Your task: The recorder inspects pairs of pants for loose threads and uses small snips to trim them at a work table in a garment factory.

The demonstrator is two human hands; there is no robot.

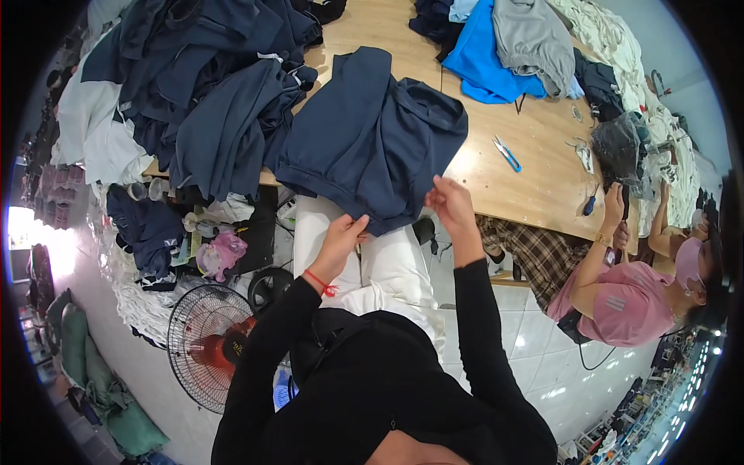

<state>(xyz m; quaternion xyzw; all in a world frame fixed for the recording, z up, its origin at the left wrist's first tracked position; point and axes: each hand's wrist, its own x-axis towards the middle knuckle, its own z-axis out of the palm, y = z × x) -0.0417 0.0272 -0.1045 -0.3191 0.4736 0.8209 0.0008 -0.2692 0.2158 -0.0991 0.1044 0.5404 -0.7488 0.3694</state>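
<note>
Dark navy trousers (341, 139) lie partly folded at the table's near edge, with their gathered lower edge hanging over my lap. My left hand (341, 246) is closed on that hanging edge, thumb and fingers pinching the cloth. At the right side of the same garment, my right hand (453, 209) has its fingers curled together against the cloth's edge. Its fingertips are partly hidden, so how much fabric they grip is hard to see.
A large heap of navy garments (225, 116) covers the table's left side. Blue-handled thread snips (508, 155) and a blue-handled screwdriver (590, 203) lie to the right. Beyond are blue (484, 66) and grey garments (535, 39). A co-worker (620, 302) sits at right; a fan (209, 341) stands left.
</note>
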